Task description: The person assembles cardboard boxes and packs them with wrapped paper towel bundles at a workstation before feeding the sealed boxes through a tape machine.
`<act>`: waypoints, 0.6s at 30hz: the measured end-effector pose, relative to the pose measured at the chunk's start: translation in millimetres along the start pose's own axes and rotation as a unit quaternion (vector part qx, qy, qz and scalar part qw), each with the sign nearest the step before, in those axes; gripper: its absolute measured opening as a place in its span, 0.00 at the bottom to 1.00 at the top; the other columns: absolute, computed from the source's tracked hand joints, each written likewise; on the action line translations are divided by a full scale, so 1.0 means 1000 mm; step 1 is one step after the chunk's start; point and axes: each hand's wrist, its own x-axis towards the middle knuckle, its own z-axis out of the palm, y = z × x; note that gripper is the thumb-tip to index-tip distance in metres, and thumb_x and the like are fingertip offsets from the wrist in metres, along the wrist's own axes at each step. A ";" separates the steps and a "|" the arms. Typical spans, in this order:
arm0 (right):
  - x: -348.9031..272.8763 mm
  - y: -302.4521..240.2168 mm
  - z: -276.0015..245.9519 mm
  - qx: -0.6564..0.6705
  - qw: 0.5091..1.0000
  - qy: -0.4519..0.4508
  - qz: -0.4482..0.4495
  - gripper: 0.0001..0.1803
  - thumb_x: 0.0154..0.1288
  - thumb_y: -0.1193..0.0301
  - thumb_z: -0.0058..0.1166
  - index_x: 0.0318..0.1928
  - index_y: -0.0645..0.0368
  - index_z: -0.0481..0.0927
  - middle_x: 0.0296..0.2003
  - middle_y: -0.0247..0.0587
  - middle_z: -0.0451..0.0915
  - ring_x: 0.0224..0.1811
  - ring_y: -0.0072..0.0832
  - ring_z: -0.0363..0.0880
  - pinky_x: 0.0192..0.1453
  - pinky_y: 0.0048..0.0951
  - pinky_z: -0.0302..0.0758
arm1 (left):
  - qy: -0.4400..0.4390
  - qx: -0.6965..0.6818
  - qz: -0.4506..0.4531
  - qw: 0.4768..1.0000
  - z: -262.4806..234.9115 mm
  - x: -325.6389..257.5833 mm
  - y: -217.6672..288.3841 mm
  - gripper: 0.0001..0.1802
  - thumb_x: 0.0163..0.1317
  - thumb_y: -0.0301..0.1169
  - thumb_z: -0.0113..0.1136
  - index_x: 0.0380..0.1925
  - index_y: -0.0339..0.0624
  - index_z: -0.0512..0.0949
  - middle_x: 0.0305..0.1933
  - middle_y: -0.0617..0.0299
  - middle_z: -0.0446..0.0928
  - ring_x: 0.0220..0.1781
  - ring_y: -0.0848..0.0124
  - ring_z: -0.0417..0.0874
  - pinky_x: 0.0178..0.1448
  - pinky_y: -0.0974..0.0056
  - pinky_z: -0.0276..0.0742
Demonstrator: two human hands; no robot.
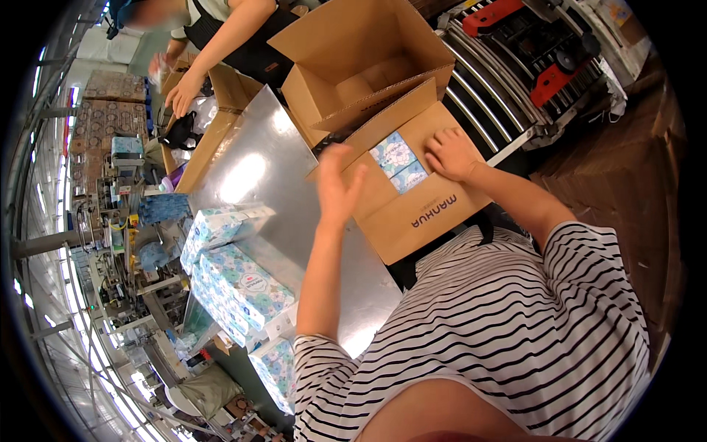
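My right hand point(451, 153) presses flat on the folded flap of a brown cardboard box point(412, 214) standing on the steel table. Between the flaps, blue-and-white floral tissue packs point(398, 162) show inside the box. My left hand point(337, 188) hovers above the box's left flap with fingers spread, holding nothing. It looks slightly blurred.
A row of floral tissue packs point(236, 283) lies on the shiny steel table point(258, 158) to my left. An empty open carton point(364, 66) stands behind my box. A co-worker's hand point(183, 92) rests on another carton at the far left. A roller conveyor point(493, 96) runs at the right.
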 end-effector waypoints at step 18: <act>0.003 0.034 0.002 0.067 0.938 0.021 0.339 0.31 0.68 0.47 0.39 0.57 0.62 0.68 0.42 0.56 0.79 0.42 0.48 0.80 0.46 0.45 0.77 | 0.156 0.025 -0.243 0.957 0.103 -0.116 -0.054 0.29 0.63 0.31 0.54 0.62 0.30 0.60 0.59 0.42 0.65 0.65 0.51 0.64 0.68 0.53 0.56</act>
